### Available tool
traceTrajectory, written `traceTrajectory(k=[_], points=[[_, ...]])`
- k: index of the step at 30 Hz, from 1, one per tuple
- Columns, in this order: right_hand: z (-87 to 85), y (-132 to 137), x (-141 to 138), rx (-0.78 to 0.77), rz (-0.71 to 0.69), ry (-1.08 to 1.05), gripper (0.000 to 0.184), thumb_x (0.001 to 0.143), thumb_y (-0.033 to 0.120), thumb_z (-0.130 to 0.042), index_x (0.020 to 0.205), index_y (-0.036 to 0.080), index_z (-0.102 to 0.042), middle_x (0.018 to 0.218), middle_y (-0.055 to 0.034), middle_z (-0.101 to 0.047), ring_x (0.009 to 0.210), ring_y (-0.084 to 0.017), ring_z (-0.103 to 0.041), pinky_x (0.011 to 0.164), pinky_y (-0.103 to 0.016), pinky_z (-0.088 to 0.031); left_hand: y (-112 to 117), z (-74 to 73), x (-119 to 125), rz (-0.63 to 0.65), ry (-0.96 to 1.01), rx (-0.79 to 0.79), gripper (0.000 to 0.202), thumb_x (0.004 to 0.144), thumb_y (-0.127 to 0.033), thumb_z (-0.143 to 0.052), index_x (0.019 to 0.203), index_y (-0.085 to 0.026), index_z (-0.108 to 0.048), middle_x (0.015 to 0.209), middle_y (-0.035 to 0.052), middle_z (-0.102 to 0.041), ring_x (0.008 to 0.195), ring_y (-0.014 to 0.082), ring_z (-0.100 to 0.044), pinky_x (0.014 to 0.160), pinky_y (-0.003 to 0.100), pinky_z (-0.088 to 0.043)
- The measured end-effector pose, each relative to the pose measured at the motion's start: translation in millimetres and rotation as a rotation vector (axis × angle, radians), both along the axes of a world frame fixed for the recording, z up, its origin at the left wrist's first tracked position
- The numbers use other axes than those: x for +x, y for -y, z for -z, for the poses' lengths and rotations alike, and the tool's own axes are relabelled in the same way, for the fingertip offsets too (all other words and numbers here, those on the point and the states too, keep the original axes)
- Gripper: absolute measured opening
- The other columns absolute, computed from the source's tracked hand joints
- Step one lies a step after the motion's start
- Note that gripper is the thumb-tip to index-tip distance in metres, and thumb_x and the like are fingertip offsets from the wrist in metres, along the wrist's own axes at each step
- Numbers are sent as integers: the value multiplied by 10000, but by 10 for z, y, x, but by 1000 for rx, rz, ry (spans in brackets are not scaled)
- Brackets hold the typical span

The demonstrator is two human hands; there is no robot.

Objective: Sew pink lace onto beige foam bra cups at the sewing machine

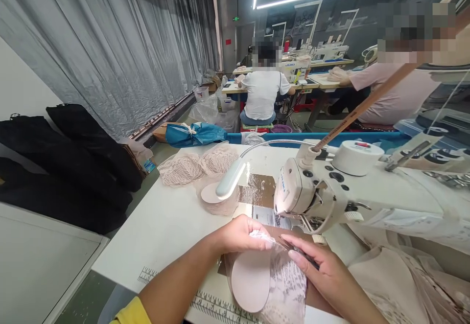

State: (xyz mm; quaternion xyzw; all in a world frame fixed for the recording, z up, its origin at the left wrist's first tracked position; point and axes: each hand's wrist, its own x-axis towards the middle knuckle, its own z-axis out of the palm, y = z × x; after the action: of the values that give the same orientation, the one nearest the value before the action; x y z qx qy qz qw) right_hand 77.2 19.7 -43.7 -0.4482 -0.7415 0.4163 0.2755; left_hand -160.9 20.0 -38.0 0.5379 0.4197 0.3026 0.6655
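Between finger and thumb, my left hand [244, 233] pinches the gathered upper edge of a pale lace bra piece [288, 277]. A smooth beige bra cup [251, 281] hangs from the lace, over the table's front part. My right hand [317, 260] is closed around small dark thread snips [303, 253]. Their tips point left at the lace edge, close to my left fingertips; whether the blades touch the fabric I cannot tell. Just behind both hands stands the head of a white sewing machine [293, 184], above its metal needle plate [266, 215].
Lace bra pieces [198, 162] lie at the table's back left, near a lamp [231, 179] on a bendable neck. Beige fabric [400, 275] is heaped at right. A thread cone [358, 157] sits on the machine. Two people [262, 91] sit at sewing tables ahead.
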Motion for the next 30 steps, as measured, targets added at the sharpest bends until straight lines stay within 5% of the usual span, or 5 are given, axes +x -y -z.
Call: traceTrajectory(k=[4,9,15,30], points=[[-53,78,-75,-61,50,-63,359,826,475,-547,1043,237,-705,974,-70,-742,904,-249,-684,786,-354,-556,35,-16,43,28,72,-23,442,656,-483,-798,899,-118,-733,727,24,-623,672,120,-517,682,253,-406],[-178,120,-130,-99,-61,-26,332,859,501,-490,977,251,-674,756,-17,-682,732,-213,-643,711,-347,-528,56,-107,97,97,85,-40,442,658,-499,-786,827,-97,-717,645,-14,-516,605,86,-398,573,225,-311],[-223,117,-169,-124,-67,-90,275,868,461,-513,932,254,-682,870,-30,-708,840,-221,-648,754,-338,-505,61,-167,101,164,89,-35,503,671,-492,-778,535,-123,-466,564,-63,-282,554,61,-216,516,249,-127],[-219,79,-174,-111,-169,0,276,889,445,-477,913,234,-653,837,-35,-697,837,-227,-643,760,-352,-507,61,-68,94,200,-24,-24,470,692,-481,-756,555,-119,-489,567,-61,-302,552,58,-238,496,231,-144]])
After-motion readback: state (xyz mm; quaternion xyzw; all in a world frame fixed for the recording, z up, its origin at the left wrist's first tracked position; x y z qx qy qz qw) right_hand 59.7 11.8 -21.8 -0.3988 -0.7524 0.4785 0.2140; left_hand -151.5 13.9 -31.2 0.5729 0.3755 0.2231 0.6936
